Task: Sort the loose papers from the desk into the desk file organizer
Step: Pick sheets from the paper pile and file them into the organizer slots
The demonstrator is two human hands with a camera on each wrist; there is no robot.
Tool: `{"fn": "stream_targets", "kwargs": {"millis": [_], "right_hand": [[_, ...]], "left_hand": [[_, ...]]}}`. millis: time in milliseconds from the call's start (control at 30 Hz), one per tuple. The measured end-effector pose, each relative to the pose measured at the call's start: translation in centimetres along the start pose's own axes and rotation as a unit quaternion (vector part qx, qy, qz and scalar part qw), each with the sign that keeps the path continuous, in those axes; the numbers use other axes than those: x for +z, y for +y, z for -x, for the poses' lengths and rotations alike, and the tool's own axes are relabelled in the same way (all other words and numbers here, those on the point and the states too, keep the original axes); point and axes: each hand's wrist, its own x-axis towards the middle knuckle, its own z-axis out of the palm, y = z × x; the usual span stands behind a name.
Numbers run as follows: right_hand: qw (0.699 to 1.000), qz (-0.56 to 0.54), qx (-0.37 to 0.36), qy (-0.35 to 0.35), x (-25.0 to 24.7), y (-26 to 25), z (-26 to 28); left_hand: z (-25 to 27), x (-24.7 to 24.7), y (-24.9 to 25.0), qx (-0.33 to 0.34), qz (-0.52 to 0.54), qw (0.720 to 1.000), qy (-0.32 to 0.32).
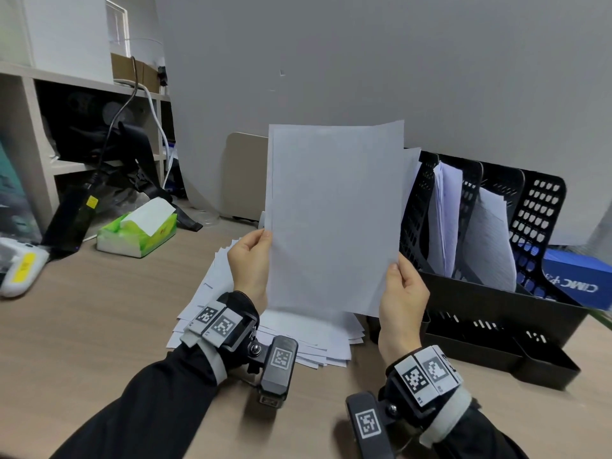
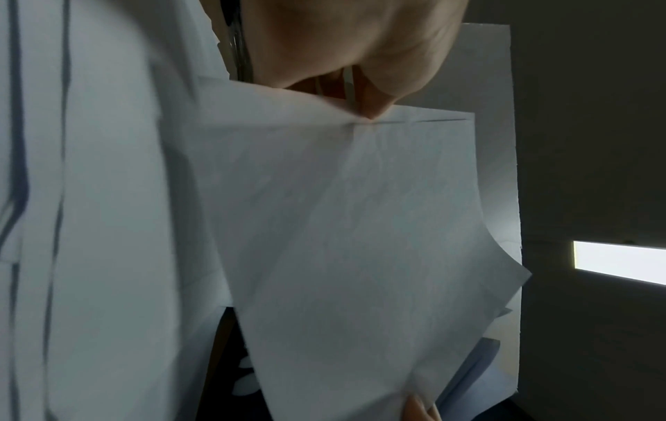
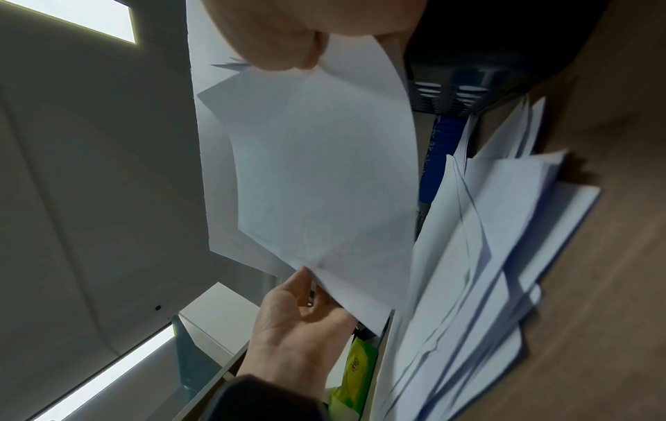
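Observation:
I hold a thin bundle of white sheets point(image 1: 334, 213) upright above the desk, in front of me. My left hand point(image 1: 251, 260) pinches its left edge and my right hand point(image 1: 402, 289) pinches its lower right edge. The wrist views show the same sheets point(image 2: 360, 242) point(image 3: 320, 176) between thumb and fingers. A messy pile of loose papers point(image 1: 298, 336) lies flat on the desk under the bundle. The black perforated file organizer point(image 1: 536, 220) stands to the right, with papers point(image 1: 445, 213) leaning in two of its slots.
A green tissue pack point(image 1: 139, 231) sits on the desk at the left, beyond it shelving with cables and a black device point(image 1: 71, 217). A blue box point(image 1: 579, 279) lies behind the organizer. A white-and-yellow item point(image 1: 21, 268) rests at the far left edge.

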Motion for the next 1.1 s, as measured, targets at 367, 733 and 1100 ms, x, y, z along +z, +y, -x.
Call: {"fn": "stream_targets", "kwargs": {"millis": [367,733,1100], "right_hand": [[0.999,0.038,0.004,0.025,-0.1,0.5,-0.4],[0.999,0.003,0.046,-0.023,-0.2,0.1,-0.1],[0.989,0.053,0.037,-0.132,0.0,-0.5,-0.1]], "left_hand": [[-0.3,0.0,0.1,0.004,-0.028,0.999,-0.033],[1.0,0.1,0.7,0.009,-0.025,0.995,-0.099],[1.2,0.2,0.7,-0.040,-0.031,0.991,-0.120]]}}
